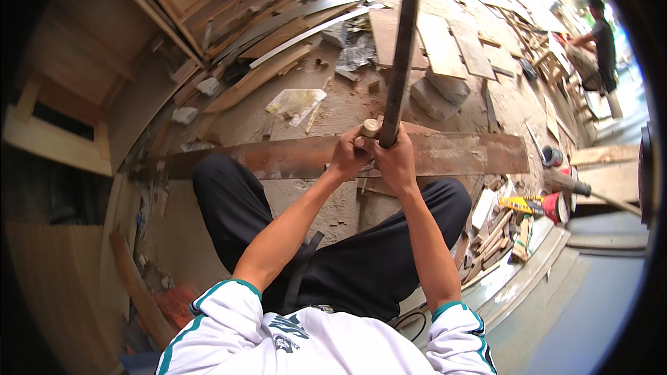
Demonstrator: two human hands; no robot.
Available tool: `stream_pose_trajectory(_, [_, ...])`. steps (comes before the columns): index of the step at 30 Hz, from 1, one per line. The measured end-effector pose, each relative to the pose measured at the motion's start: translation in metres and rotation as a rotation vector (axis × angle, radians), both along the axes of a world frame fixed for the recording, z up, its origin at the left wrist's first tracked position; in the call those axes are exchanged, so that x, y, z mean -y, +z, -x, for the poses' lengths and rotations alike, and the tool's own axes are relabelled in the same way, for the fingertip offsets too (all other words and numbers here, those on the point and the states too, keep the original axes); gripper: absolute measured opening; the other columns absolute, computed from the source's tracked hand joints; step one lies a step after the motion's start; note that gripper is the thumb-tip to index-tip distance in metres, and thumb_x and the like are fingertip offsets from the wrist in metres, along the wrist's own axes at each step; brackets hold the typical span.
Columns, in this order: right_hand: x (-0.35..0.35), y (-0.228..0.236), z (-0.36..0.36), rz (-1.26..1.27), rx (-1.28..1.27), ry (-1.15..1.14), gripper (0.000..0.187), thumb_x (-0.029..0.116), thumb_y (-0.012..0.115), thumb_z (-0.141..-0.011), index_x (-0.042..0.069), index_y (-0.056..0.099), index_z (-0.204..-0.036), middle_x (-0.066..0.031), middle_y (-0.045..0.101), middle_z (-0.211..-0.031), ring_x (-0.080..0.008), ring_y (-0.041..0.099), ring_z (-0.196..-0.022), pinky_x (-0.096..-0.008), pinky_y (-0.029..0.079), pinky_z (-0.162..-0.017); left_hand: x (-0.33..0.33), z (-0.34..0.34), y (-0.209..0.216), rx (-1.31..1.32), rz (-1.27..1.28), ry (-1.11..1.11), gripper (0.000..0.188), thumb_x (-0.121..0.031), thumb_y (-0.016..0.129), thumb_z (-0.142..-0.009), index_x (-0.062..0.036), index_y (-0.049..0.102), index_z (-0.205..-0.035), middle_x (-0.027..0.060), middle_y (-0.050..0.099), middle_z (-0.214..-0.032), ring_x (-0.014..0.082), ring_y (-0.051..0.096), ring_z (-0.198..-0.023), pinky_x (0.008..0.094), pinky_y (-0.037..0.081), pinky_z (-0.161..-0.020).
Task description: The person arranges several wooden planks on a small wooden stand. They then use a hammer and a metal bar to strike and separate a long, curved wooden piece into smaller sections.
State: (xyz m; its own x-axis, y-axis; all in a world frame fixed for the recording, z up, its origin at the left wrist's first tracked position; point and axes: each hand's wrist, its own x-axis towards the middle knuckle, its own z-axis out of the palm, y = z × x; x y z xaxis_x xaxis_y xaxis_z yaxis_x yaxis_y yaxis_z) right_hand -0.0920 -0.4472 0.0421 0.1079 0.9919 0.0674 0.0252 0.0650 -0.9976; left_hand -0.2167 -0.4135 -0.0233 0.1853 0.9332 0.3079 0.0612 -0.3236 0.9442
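Observation:
My left hand (346, 155) is closed round a short tool whose round, pale wooden handle end (370, 127) pokes up above the fingers. The tool's other end is hidden. Right beside it, my right hand (397, 163) grips the near end of a long, narrow, dark wooden bar (404, 42), which stretches up and away past the top of the view. Both hands are close together between my knees, over a long reddish-brown plank (472, 154) lying crosswise before me.
Loose boards (292, 24) and offcuts litter the ground ahead. Wooden cabinets (76, 42) stand at the left. To the right are a mallet-like tool (566, 182), a red-rimmed can (554, 207) and wood scraps (493, 236). A person (596, 48) sits at the far right.

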Motion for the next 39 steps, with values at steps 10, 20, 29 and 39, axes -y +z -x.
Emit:
stream_pose_trajectory(10, [0.011,-0.047,-0.070,0.153,0.276,-0.370,0.037,0.025,0.076,-0.087,-0.001,0.065,-0.111,-0.0153,0.073,-0.109,-0.0247,0.071,-0.099,-0.0340,0.052,-0.087,-0.003,0.004,-0.017,0.044,0.078,-0.131,0.031,-0.016,0.068,-0.087,-0.0042,0.050,-0.064,-0.0055,0.043,-0.056,0.0033,0.040,-0.057,0.0276,0.035,-0.048])
stream_pose_trajectory(20, [0.025,-0.085,-0.058,0.377,0.463,-0.403,0.039,0.030,0.076,-0.084,0.000,0.066,-0.107,-0.0197,0.070,-0.105,-0.0374,0.066,-0.102,-0.0437,0.050,-0.090,-0.007,0.006,-0.016,0.052,0.085,-0.121,0.032,-0.013,0.069,-0.086,-0.0030,0.052,-0.061,-0.0052,0.049,-0.055,0.0027,0.044,-0.055,0.0266,0.037,-0.048])
stream_pose_trajectory(29, [0.027,-0.091,-0.056,0.376,0.393,-0.450,0.042,0.035,0.074,-0.085,0.000,0.065,-0.107,-0.0191,0.070,-0.112,-0.0419,0.060,-0.114,-0.0465,0.045,-0.101,0.000,0.000,-0.010,0.072,0.067,-0.017,0.028,-0.016,0.070,-0.086,-0.0037,0.058,-0.063,-0.0059,0.051,-0.056,0.0034,0.047,-0.055,0.0263,0.039,-0.049])
stream_pose_trajectory(39, [0.061,-0.065,-0.045,0.315,0.259,-0.483,0.036,0.032,0.074,-0.087,0.000,0.065,-0.102,-0.0142,0.072,-0.090,-0.0325,0.069,-0.088,-0.0401,0.052,-0.081,-0.004,0.001,-0.017,0.090,0.135,-0.046,0.025,-0.011,0.067,-0.086,-0.0072,0.053,-0.065,-0.0040,0.050,-0.053,0.0051,0.045,-0.046,0.0244,0.036,-0.042])
